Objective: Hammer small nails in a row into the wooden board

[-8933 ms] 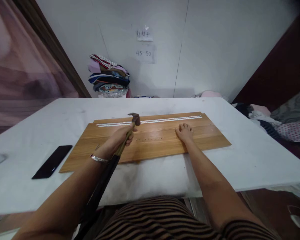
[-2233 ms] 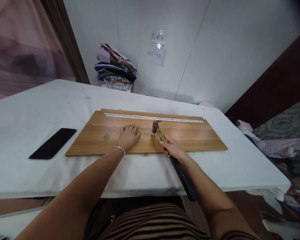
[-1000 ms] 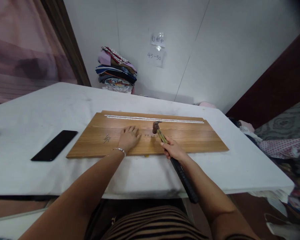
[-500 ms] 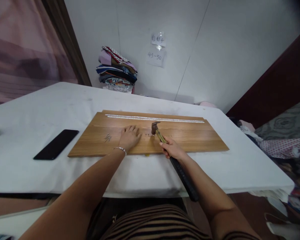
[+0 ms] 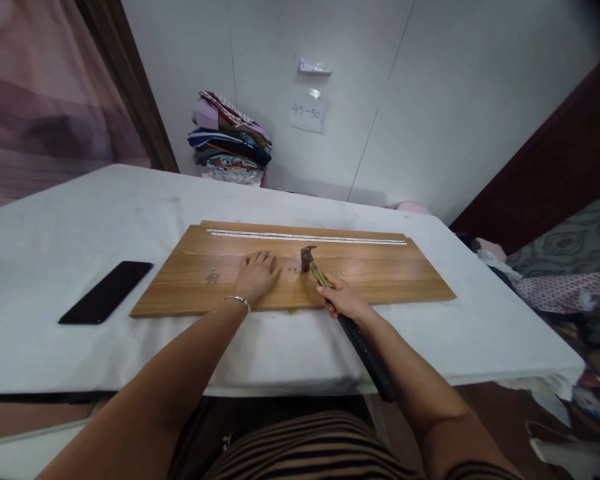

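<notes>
My right hand [image 5: 344, 298] is closed round the neck of a claw hammer [image 5: 367, 357], just below its brown head; the long black grip slants back toward me. The hammer's head is low over the middle of a wooden board [image 5: 390, 277], and I cannot tell whether it touches the wood or a nail. Flat on the board, left of the hammer, lies my left hand [image 5: 258, 275] with its fingers spread. Several loose nails [image 5: 213, 277] lie on the board farther left. Small dark marks or nail heads show in a row near the hammer's head.
Two white strips [image 5: 305, 237] run along the board's far side. A black phone [image 5: 107, 292] lies left of the board on the white-covered table [image 5: 290, 353]. Folded clothes [image 5: 233, 140] are stacked at the back by the wall, below and left of a paper sign [image 5: 309, 115].
The hammer's head sits slightly lower against the board. My left hand stays flat in its place. The whole view has shifted a little, and the upper wall paper now curls over.
</notes>
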`<act>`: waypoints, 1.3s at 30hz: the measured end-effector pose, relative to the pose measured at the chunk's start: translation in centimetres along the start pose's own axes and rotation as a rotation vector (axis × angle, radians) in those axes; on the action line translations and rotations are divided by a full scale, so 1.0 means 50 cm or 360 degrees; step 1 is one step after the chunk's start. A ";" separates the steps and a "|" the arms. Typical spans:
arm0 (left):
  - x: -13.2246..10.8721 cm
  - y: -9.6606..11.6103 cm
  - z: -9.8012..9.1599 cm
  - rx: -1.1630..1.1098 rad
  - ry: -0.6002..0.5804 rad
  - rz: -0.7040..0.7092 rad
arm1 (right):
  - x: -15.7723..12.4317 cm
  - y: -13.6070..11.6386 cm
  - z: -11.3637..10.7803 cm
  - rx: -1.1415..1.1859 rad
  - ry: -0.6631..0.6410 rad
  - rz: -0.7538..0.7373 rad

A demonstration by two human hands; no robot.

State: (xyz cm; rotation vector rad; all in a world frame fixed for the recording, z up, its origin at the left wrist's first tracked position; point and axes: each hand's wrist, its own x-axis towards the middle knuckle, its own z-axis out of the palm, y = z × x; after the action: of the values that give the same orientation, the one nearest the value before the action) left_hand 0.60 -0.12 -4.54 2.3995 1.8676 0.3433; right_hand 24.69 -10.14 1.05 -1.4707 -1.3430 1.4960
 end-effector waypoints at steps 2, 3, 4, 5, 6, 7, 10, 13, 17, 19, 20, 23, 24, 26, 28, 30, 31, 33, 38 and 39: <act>0.000 0.000 -0.001 -0.0013 -0.0005 -0.0005 | 0.000 0.001 0.000 0.0011 0.0004 0.0017; 0.000 0.000 -0.001 -0.0018 -0.0003 -0.0002 | 0.000 0.000 -0.001 0.0022 0.0006 0.0013; 0.000 0.000 -0.002 -0.0020 -0.0003 0.0003 | -0.001 -0.002 -0.002 0.0029 0.0009 0.0003; -0.001 0.000 -0.002 -0.0016 -0.0005 0.0005 | -0.002 -0.003 -0.003 0.0032 0.0016 -0.0009; -0.001 0.000 -0.002 -0.0010 -0.0009 0.0006 | -0.003 -0.005 -0.004 0.0031 0.0022 -0.0022; -0.001 0.000 -0.002 -0.0004 -0.0016 0.0005 | -0.004 -0.006 -0.005 0.0027 0.0026 -0.0030; -0.001 0.000 -0.002 0.0006 -0.0020 0.0001 | -0.002 -0.006 -0.006 0.0016 0.0038 -0.0012; -0.002 0.000 -0.002 0.0013 -0.0020 -0.0001 | 0.001 0.000 -0.003 0.0023 0.0038 0.0044; -0.003 0.000 -0.003 0.0016 -0.0016 0.0004 | 0.002 0.003 -0.002 0.0057 0.0035 0.0030; -0.004 0.000 -0.003 0.0010 0.0000 0.0011 | 0.001 0.002 -0.002 0.0069 0.0040 -0.0010; -0.004 -0.001 -0.002 0.0007 0.0003 0.0011 | 0.001 0.001 -0.002 0.0073 0.0039 -0.0025; -0.003 -0.002 0.001 0.0003 -0.0001 0.0018 | 0.000 -0.002 0.001 0.0070 0.0016 -0.0028; -0.003 -0.003 0.002 0.0004 0.0000 0.0024 | 0.000 -0.002 0.002 0.0064 0.0005 -0.0012; -0.002 -0.004 0.004 0.0007 0.0016 0.0031 | 0.000 -0.002 0.005 0.0052 -0.0006 0.0023; -0.002 -0.005 0.005 0.0009 0.0032 0.0028 | -0.001 -0.003 0.006 0.0052 0.0001 0.0046; -0.001 -0.006 0.005 0.0003 0.0034 0.0030 | -0.003 -0.004 0.004 0.0065 0.0013 0.0036; -0.001 -0.006 0.005 -0.0001 0.0031 0.0034 | -0.003 -0.005 0.003 0.0071 0.0018 0.0023; -0.001 -0.006 0.004 -0.0003 0.0027 0.0040 | -0.004 -0.006 -0.001 0.0070 0.0038 -0.0003; -0.002 -0.003 0.001 0.0011 0.0022 0.0023 | 0.002 0.002 -0.005 0.0030 0.0063 0.0026; -0.001 -0.002 0.000 0.0012 0.0013 0.0016 | 0.003 0.003 -0.005 0.0032 0.0056 0.0035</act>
State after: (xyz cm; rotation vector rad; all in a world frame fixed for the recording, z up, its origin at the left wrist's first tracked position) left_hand 0.49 -0.17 -4.59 2.4167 1.8646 0.3483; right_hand 24.92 -10.00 0.88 -1.4970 -1.2918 1.4863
